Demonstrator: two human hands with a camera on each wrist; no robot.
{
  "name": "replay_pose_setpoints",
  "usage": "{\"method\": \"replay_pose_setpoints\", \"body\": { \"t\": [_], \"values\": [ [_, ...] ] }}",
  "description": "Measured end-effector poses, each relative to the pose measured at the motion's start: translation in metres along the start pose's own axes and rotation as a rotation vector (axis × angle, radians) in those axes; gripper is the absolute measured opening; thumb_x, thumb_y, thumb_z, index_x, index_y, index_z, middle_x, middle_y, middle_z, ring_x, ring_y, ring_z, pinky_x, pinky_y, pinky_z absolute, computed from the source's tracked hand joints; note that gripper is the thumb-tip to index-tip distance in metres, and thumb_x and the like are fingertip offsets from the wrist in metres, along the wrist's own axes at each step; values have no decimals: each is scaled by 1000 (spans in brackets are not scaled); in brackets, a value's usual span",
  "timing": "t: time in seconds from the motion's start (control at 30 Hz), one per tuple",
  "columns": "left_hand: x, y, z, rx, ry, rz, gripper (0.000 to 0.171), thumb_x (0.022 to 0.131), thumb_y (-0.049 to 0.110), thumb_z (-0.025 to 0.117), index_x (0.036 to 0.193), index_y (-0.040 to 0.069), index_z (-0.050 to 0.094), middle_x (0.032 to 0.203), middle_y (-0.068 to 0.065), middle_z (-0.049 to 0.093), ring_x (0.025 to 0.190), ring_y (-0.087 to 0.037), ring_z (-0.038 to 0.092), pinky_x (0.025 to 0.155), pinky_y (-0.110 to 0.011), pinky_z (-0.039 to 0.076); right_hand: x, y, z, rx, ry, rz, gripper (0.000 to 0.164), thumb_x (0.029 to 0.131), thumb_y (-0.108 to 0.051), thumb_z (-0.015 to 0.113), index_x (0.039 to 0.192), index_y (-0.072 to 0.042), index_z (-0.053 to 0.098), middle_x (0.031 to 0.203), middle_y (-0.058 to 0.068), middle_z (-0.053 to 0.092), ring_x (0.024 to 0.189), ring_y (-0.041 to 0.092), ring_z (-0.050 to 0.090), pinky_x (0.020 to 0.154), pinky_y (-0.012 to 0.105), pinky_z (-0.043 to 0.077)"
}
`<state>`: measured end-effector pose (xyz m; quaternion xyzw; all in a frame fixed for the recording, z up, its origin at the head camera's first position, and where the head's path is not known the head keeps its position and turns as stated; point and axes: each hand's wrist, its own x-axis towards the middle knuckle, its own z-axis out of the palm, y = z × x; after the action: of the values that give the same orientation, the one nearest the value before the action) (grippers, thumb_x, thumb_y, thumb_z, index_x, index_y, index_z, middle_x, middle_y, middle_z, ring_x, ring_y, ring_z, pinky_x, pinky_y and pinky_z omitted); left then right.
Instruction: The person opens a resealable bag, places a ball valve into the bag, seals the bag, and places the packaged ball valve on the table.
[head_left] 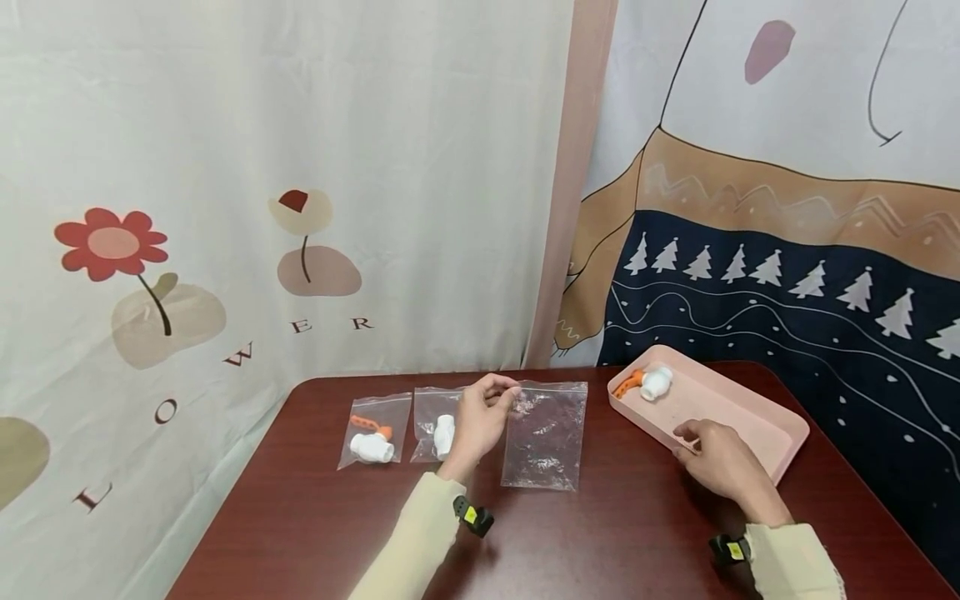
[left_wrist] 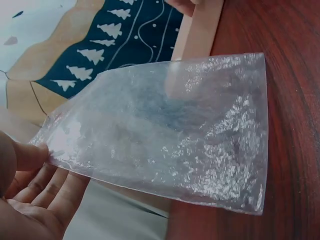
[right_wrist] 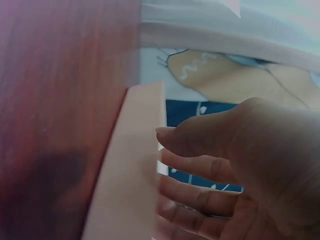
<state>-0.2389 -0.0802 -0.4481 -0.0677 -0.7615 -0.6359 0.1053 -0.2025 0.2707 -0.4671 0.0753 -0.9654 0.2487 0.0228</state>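
My left hand [head_left: 480,421] pinches the top corner of a clear zip bag [head_left: 543,446] between thumb and fingers. That bag looks flat with nothing inside, and in the left wrist view the zip bag [left_wrist: 165,135] slants from the fingertips toward the table. My right hand [head_left: 723,462] hovers at the near side of a pink tray [head_left: 708,407], fingers loosely bent and holding nothing. In the right wrist view its thumb and fingers are close to the tray wall [right_wrist: 130,165]; whether they touch cannot be told. A white plastic valve [head_left: 656,382] with an orange handle lies in the tray's far left corner.
Left on the brown table [head_left: 300,533] lies a zip bag [head_left: 397,412] holding a white valve [head_left: 371,447] with an orange handle. Beside it, another zip bag [head_left: 426,402] holds a white piece [head_left: 444,433], partly hidden by my left hand. Printed curtains hang behind the table.
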Motion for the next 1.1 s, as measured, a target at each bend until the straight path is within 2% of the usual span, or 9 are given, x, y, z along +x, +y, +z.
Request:
{"method": "replay_pose_setpoints", "body": {
  "t": [0.1,0.23,0.47,0.6,0.83,0.93,1.1],
  "values": [
    [-3,6,-2,-68,-43,28,12,98,10,69,103,-1,71,95,-23,76,81,-36,77,71,-35,65,0,-11,-3,2,42,-39,33,93,-18,70,120,1,70,121,25,69,103,41,69,87,58,57],
    [-9,12,-5,-89,-89,42,12,98,12,69,103,2,72,97,-22,77,86,-36,78,77,-35,65,1,-29,-9,46,73,-111,37,95,-24,72,124,-2,69,126,23,69,108,41,68,89,59,57],
    [-19,21,-9,-58,-142,104,10,98,14,70,104,9,74,96,-14,79,88,-30,78,83,-38,64,1,-62,-17,232,19,-166,47,97,-36,72,133,-7,66,132,17,68,112,34,69,92,51,60],
    [-24,24,-9,-46,-164,119,8,97,16,71,104,13,75,95,-10,79,88,-25,78,82,-34,63,1,-78,-17,301,-36,-229,47,95,-36,74,133,-10,66,124,9,72,110,23,69,92,44,61],
    [-31,28,-8,-62,-229,156,8,97,14,70,103,10,74,95,-14,78,89,-27,77,80,-29,63,-1,-110,-19,388,-83,-312,35,93,-30,77,125,-18,70,110,-5,73,96,9,69,83,26,59],
    [-34,29,-6,-59,-255,162,9,98,15,69,104,10,73,96,-13,78,88,-27,76,80,-27,62,0,-120,-19,386,-76,-348,26,94,-30,76,118,-20,74,101,-10,74,90,5,67,78,22,57],
    [-37,33,-4,-37,-257,174,9,98,18,70,103,13,74,95,-10,78,85,-23,75,76,-24,60,2,-129,-17,345,-56,-419,11,94,-22,75,104,-19,78,91,-11,73,81,3,61,71,22,55]
  ]
}}
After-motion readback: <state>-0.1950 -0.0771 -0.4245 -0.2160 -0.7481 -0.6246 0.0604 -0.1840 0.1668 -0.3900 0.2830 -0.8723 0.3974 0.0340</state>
